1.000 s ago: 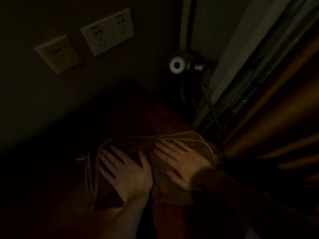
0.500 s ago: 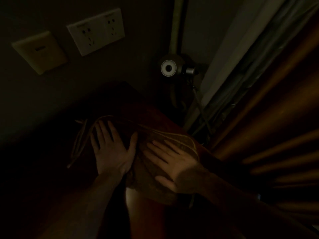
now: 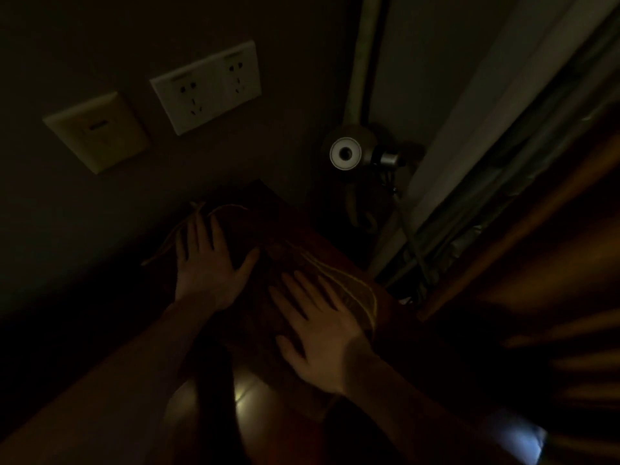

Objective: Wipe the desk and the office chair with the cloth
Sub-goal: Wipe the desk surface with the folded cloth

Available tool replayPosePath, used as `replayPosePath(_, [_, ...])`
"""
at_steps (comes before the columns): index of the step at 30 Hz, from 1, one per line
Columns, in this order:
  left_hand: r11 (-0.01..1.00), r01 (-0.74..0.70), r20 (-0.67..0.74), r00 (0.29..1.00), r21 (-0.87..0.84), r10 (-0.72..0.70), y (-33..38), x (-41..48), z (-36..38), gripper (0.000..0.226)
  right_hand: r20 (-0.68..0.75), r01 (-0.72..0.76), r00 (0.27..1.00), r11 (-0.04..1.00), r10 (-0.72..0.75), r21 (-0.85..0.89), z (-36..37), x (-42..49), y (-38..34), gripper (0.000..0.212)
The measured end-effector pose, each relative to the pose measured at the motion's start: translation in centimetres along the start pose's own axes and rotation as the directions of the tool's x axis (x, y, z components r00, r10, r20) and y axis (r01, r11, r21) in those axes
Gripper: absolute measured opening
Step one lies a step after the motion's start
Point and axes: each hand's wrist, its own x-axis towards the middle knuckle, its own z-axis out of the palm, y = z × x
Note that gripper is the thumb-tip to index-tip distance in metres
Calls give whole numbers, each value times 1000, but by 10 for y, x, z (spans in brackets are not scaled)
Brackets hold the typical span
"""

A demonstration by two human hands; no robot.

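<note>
Pressing the cloth [image 3: 268, 290] flat on the desk [image 3: 385, 297]: left hand [image 3: 209, 266], right hand [image 3: 322, 333]

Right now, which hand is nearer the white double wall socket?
Left. The left hand presses the cloth below the double socket; the right hand presses it lower and further right.

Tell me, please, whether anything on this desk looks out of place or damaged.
Nothing plainly stands out. The left hand and right hand press flat on the brown cloth at the desk corner; it is merely rumpled. The dim light hides finer detail.
</note>
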Motion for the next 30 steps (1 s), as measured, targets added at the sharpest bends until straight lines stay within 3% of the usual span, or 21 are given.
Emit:
replayPosePath(2, [999, -46, 28, 999, 1, 46, -3, 13, -3, 117, -8, -22, 1000, 998, 21, -51, -5, 14, -8, 71])
replayPosePath(4, [999, -43, 67, 997, -10, 44, -8, 18, -3, 111, 9, 48, 999, 990, -47, -133, -15, 28, -7, 66])
replayPosePath(7, [995, 73, 28, 997, -75, -71, -4, 14, 4, 95, 62, 180, 983, 976, -173, -123, -19, 36, 9, 70])
replayPosePath(11, [989, 148, -52, 988, -15, -149, 25, 29, 11, 87, -11, 108, 994, 994, -108, 5, -4, 35, 15, 77])
replayPosePath(20, [993, -95, 11, 995, 71, 95, 34, 81, 5, 87, -119, -140, 982, 989, 145, 50, 11, 42, -3, 73])
replayPosePath(27, [980, -180, 15, 984, 82, 179, 58, 80, 5, 111, -192, -273, 936, 952, 295, 136, 15, 21, -11, 76])
replayPosePath(30, [963, -252, 18, 968, 99, 251, 81, 65, 10, 108, -198, -335, 911, 928, 363, 161, 14, -5, -11, 75])
